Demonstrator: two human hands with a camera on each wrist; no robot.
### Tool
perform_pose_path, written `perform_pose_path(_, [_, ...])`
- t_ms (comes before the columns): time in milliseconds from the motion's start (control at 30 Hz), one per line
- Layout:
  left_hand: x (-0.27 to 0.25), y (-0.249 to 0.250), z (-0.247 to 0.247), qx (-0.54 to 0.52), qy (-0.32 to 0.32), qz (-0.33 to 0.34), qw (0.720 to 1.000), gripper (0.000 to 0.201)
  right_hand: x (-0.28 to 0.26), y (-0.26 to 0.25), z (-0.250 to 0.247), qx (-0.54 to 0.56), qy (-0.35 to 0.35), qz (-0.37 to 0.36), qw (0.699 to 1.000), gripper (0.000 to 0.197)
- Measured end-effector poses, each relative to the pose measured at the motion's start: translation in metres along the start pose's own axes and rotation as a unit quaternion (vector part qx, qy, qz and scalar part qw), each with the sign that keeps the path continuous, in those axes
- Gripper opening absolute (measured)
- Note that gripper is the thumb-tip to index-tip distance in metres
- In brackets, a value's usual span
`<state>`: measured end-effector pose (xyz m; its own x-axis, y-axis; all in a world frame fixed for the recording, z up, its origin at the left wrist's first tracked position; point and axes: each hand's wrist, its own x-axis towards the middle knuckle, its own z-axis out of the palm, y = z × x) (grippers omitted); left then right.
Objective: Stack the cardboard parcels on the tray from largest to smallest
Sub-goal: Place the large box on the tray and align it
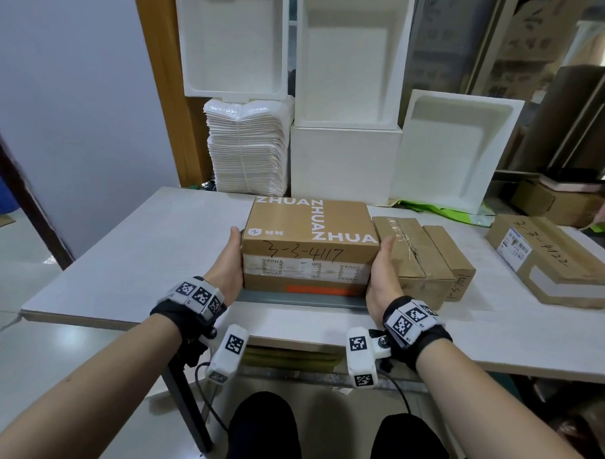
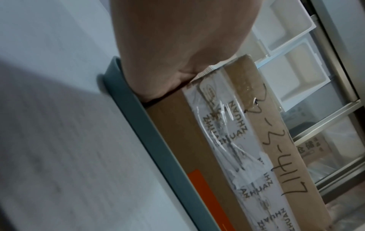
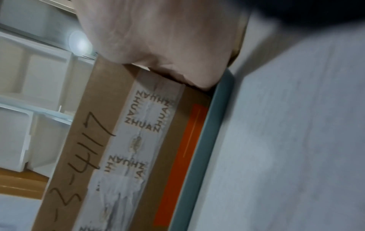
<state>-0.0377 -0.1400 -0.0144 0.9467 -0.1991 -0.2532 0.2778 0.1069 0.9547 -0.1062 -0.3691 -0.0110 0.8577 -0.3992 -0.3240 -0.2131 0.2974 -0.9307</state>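
A large brown parcel (image 1: 311, 229) printed ZHUAN, with 3-3-4117 handwritten on it, sits in a grey-teal tray (image 1: 302, 299) at the middle of the white table (image 1: 139, 251). My left hand (image 1: 228, 261) presses on its left end and my right hand (image 1: 382, 270) on its right end, thumbs up along the corners. The other fingers are hidden. The wrist views show each palm, the left hand (image 2: 177, 46) and the right hand (image 3: 168, 39), against the parcel (image 2: 197, 140) (image 3: 118, 125) just above the tray rim (image 2: 138, 118) (image 3: 209, 132). A taped medium parcel (image 1: 413, 257), a narrow parcel (image 1: 451, 255) and a flat labelled parcel (image 1: 550, 262) lie to the right.
White foam boxes (image 1: 345, 155) and a stack of white mailers (image 1: 249, 145) stand along the table's back edge. A green bag (image 1: 442, 210) lies behind the medium parcel. Bare tabletop stretches left of the tray and along the front edge.
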Motion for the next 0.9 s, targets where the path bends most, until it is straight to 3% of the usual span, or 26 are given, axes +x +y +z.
perform_pose_path(300, [0.005, -0.001, -0.015, -0.007, 0.008, 0.000, 1.000, 0.067, 0.004, 0.010, 0.011, 0.012, 0.024, -0.011, 1.000, 0.063])
perform_pose_path(567, [-0.004, 0.015, -0.012, 0.003, -0.043, -0.013, 0.999, 0.076, 0.003, -0.001, 0.004, -0.011, 0.002, -0.020, 1.000, 0.070])
perform_pose_path(667, [-0.008, 0.047, -0.015, 0.022, -0.049, -0.004, 0.999, 0.088, -0.004, -0.028, 0.004, -0.029, -0.037, -0.017, 0.999, 0.096])
perform_pose_path(767, [-0.011, 0.089, -0.010, 0.032, -0.017, 0.052, 0.998, 0.092, -0.009, -0.060, 0.002, -0.036, -0.049, -0.056, 0.997, 0.092])
perform_pose_path(900, [-0.017, 0.130, 0.016, -0.007, -0.047, 0.119, 0.992, 0.088, -0.010, -0.086, -0.016, -0.051, -0.004, -0.094, 0.994, 0.096])
